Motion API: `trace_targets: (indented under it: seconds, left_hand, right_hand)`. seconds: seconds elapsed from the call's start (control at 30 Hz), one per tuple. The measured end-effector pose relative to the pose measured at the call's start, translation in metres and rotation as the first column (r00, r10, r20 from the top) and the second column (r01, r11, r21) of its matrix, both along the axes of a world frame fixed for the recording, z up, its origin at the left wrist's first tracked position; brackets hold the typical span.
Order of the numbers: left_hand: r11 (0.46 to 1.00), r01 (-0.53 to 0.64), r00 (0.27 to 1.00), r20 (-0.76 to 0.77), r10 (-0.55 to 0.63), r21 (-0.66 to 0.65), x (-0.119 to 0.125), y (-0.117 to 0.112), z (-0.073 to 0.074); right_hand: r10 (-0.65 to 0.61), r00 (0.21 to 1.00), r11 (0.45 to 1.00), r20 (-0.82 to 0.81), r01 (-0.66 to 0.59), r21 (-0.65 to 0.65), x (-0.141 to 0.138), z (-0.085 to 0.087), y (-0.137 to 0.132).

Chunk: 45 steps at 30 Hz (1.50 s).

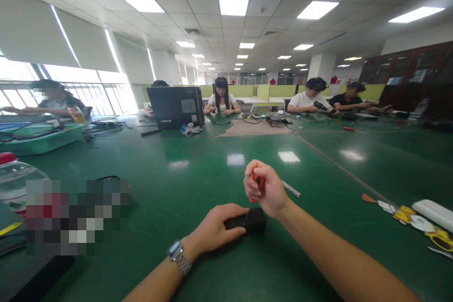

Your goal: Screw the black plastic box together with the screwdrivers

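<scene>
A small black box [254, 222] lies on the green table [198, 179] just in front of me. My left hand [215, 226], with a metal watch on its wrist, lies over the box's left end with fingers curled on it. My right hand [267, 188] is closed round an orange-handled screwdriver [257, 184]. The screwdriver stands nearly upright, its thin shaft pointing down onto the top of the box.
A silver tool [290, 189] lies just right of my right hand. A white case [433, 212] and yellow scissors-like items [421, 222] sit at the right. A clear bottle [14, 179] stands left. A laptop [176, 106], a green basket [46, 139] and several seated people are further back.
</scene>
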<state>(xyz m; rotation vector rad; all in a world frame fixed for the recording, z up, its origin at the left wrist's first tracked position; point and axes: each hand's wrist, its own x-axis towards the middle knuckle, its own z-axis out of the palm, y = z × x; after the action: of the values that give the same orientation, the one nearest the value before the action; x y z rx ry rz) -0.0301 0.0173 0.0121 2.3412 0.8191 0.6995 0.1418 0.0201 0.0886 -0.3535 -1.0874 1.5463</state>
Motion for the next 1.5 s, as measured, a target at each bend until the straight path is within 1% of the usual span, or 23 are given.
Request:
trace_targets:
  seconds: [0.23, 0.43, 0.53, 0.63, 0.87, 0.97, 1.03, 1.1, 1.23, 1.33, 1.5]
  left_hand:
    - [1.0, 0.007, 1.0, 0.003, -0.008, 0.007, 0.0, -0.001, 0.002]
    - [1.0, -0.001, 1.0, -0.012, 0.001, 0.0, 0.001, 0.0, 0.001]
    - [1.0, -0.006, 1.0, -0.01, 0.006, -0.005, 0.001, 0.0, 0.001]
    - [1.0, -0.005, 1.0, -0.003, 0.005, -0.012, 0.001, -0.001, 0.002]
    - [1.0, -0.006, 1.0, 0.014, 0.006, -0.011, 0.0, -0.001, 0.001]
    - [1.0, 0.0, 1.0, 0.016, 0.0, 0.004, 0.0, 0.0, 0.001]
    - [1.0, 0.014, 1.0, 0.016, -0.014, 0.003, 0.0, 0.0, 0.001]
    - [1.0, 0.018, 1.0, 0.015, -0.018, -0.002, 0.0, 0.0, 0.001]
    - [1.0, 0.005, 1.0, 0.013, -0.005, -0.005, 0.0, -0.001, 0.001]
    - [1.0, 0.0, 1.0, 0.01, 0.0, -0.016, 0.0, 0.0, 0.0]
    - [1.0, -0.003, 1.0, 0.006, 0.003, -0.005, -0.001, 0.001, -0.001]
  right_hand:
    - [0.06, 0.998, 0.998, -0.005, -0.06, 0.016, 0.0, -0.003, 0.0]
    - [0.067, 0.998, 0.996, 0.016, -0.067, 0.066, 0.0, -0.005, 0.001]
    - [0.038, 0.999, 0.996, 0.03, -0.04, 0.075, -0.004, -0.004, -0.002]
    - [-0.011, 0.996, 0.998, 0.091, 0.005, 0.057, -0.007, -0.002, -0.004]
    - [-0.072, 0.988, 0.996, 0.139, 0.065, 0.053, -0.003, 0.004, -0.001]
    - [-0.121, 0.981, 0.992, 0.149, 0.116, 0.043, -0.002, 0.005, 0.0]
    - [-0.114, 0.985, 0.994, 0.127, 0.112, 0.022, -0.002, 0.005, 0.002]
    - [-0.078, 0.989, 0.997, 0.124, 0.078, 0.004, -0.001, 0.005, 0.002]
    - [-0.074, 0.987, 0.997, 0.141, 0.073, 0.012, 0.0, 0.006, 0.001]
    - [-0.04, 0.989, 0.999, 0.14, 0.038, 0.019, -0.001, 0.007, -0.002]
    - [-0.09, 0.98, 0.996, 0.175, 0.087, 0.026, -0.001, 0.008, -0.003]
